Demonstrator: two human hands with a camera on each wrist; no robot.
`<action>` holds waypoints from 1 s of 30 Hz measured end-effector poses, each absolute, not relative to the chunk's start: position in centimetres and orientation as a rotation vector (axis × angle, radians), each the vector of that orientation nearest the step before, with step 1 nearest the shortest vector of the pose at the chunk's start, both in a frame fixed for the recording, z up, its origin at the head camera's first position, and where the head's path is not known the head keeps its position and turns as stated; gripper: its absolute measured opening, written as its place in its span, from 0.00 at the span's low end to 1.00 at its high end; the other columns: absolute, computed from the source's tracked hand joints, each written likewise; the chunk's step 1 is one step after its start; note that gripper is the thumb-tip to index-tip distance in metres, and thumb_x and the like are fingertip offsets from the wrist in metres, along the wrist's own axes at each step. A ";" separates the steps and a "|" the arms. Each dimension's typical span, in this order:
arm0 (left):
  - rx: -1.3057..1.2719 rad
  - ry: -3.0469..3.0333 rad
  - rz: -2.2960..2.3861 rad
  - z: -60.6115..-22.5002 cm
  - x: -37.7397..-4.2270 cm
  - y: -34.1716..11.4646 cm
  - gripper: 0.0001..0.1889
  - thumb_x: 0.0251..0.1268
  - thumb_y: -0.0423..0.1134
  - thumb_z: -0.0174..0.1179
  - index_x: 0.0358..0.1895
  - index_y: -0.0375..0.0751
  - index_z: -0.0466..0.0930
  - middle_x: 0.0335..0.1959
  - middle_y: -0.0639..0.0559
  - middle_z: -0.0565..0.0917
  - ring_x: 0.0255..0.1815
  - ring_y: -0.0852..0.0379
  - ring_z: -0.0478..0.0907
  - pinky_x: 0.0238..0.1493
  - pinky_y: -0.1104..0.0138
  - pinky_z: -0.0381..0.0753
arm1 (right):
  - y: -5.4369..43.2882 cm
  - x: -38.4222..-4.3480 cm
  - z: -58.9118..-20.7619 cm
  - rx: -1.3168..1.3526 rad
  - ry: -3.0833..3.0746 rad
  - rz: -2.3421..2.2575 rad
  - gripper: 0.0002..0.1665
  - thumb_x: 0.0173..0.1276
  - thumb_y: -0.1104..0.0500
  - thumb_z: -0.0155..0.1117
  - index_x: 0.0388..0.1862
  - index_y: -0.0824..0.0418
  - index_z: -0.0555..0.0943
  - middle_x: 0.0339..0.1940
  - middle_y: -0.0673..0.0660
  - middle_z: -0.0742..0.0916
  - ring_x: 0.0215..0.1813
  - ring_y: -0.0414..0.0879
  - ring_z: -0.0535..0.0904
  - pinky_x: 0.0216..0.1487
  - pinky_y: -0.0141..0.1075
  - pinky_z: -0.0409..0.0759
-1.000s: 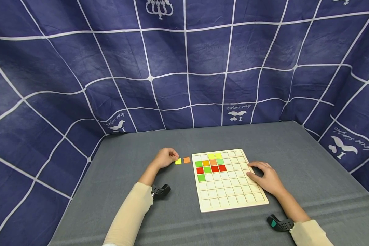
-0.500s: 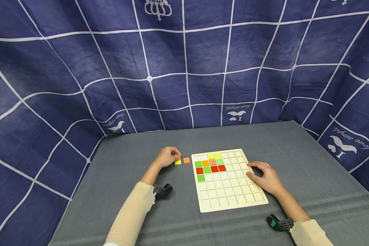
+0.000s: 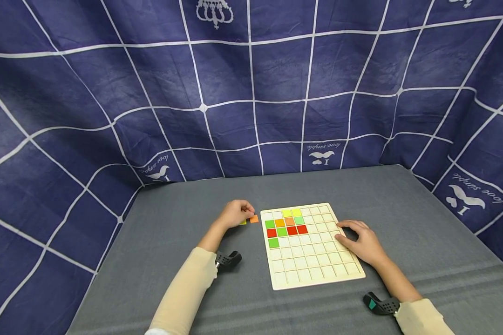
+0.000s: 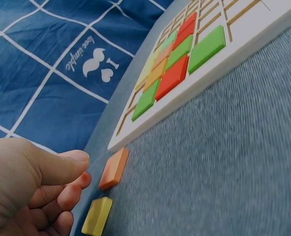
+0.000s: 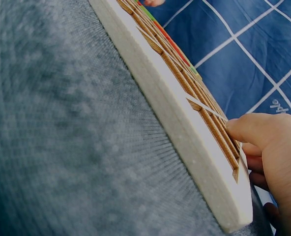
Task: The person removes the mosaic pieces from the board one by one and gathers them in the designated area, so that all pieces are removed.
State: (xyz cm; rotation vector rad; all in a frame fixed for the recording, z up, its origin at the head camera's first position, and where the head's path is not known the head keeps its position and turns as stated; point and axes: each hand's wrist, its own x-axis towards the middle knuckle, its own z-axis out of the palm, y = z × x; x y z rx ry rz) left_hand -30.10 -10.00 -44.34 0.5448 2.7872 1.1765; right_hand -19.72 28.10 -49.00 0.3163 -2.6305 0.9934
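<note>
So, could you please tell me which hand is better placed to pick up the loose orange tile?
Probably the left hand: it is right by the loose orange tile. The right hand rests at the edge of the wooden grid board farthest from that tile.

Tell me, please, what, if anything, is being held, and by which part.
The left hand holds nothing visible; the right hand touches the grid board at its right edge, with no clear grip.

The board (image 3: 324, 260) is cream with a square grid; its tiles (image 3: 291, 230) are red, orange, yellow and green. Left of the board, an orange tile (image 4: 114, 168) and a yellow tile (image 4: 97, 216). Beneath it, the grey bench (image 3: 172, 223); behind it, a white-lined navy curtain (image 3: 278, 121).
</note>
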 end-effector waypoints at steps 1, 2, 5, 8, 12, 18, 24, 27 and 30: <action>0.550 2.784 1.180 -44.3 -30.1 -9.8 0.02 0.63 0.33 0.65 0.33 0.38 0.85 0.26 0.54 0.81 0.27 0.60 0.74 0.34 0.67 0.74 | 28.1 -19.7 -49.0 0.316 -2.629 0.994 0.20 0.63 0.55 0.71 0.51 0.63 0.82 0.54 0.64 0.82 0.59 0.62 0.71 0.57 0.60 0.65; 0.560 2.783 1.183 -44.2 -30.1 -9.6 0.02 0.63 0.33 0.65 0.33 0.38 0.84 0.26 0.54 0.81 0.27 0.60 0.74 0.34 0.67 0.74 | 28.1 -19.7 -49.0 0.318 -2.628 0.990 0.20 0.63 0.55 0.71 0.51 0.63 0.82 0.54 0.64 0.82 0.59 0.62 0.71 0.56 0.60 0.66; 0.580 2.769 1.190 -44.0 -30.3 -9.0 0.02 0.64 0.32 0.64 0.34 0.38 0.84 0.26 0.53 0.81 0.27 0.60 0.74 0.33 0.67 0.74 | 28.1 -19.7 -49.1 0.322 -2.622 0.985 0.20 0.62 0.55 0.71 0.51 0.63 0.82 0.54 0.65 0.82 0.59 0.62 0.72 0.56 0.59 0.66; 0.597 2.757 1.173 -43.7 -30.4 -8.3 0.02 0.64 0.32 0.63 0.35 0.38 0.84 0.27 0.53 0.81 0.27 0.59 0.74 0.33 0.68 0.74 | 28.1 -19.8 -49.0 0.320 -2.622 0.985 0.20 0.63 0.55 0.71 0.51 0.63 0.82 0.54 0.65 0.82 0.59 0.62 0.71 0.57 0.60 0.65; 0.593 2.746 1.142 -43.3 -30.6 -7.4 0.03 0.66 0.34 0.63 0.35 0.39 0.84 0.28 0.53 0.81 0.28 0.59 0.74 0.33 0.68 0.73 | 28.2 -19.8 -49.0 0.316 -2.628 0.998 0.20 0.63 0.55 0.71 0.51 0.63 0.82 0.54 0.64 0.82 0.59 0.62 0.71 0.57 0.59 0.65; 0.611 2.723 1.144 -43.0 -30.7 -6.3 0.03 0.66 0.34 0.63 0.36 0.39 0.84 0.28 0.53 0.81 0.28 0.59 0.74 0.32 0.69 0.74 | 28.2 -19.8 -49.1 0.324 -2.624 0.996 0.20 0.63 0.55 0.71 0.51 0.63 0.82 0.53 0.64 0.82 0.59 0.62 0.72 0.56 0.59 0.66; 0.619 2.705 1.167 -43.1 -30.5 -5.5 0.03 0.65 0.33 0.64 0.35 0.38 0.84 0.27 0.53 0.81 0.27 0.59 0.73 0.29 0.70 0.73 | 28.2 -19.7 -49.1 0.330 -2.621 0.983 0.21 0.62 0.55 0.72 0.51 0.63 0.82 0.53 0.64 0.82 0.58 0.62 0.72 0.56 0.59 0.66; 0.625 2.692 1.179 -43.2 -30.5 -5.1 0.02 0.64 0.33 0.64 0.34 0.38 0.84 0.27 0.53 0.80 0.26 0.59 0.73 0.27 0.70 0.73 | 28.1 -19.7 -49.0 0.327 -2.627 0.983 0.21 0.62 0.55 0.72 0.51 0.64 0.82 0.53 0.65 0.82 0.58 0.62 0.72 0.56 0.59 0.66; 0.642 2.686 1.183 -43.5 -30.5 -4.7 0.02 0.64 0.33 0.64 0.34 0.38 0.84 0.26 0.53 0.80 0.26 0.60 0.73 0.27 0.71 0.72 | 28.1 -19.7 -48.9 0.327 -2.628 0.986 0.21 0.62 0.55 0.72 0.51 0.64 0.82 0.53 0.65 0.82 0.58 0.62 0.72 0.56 0.59 0.66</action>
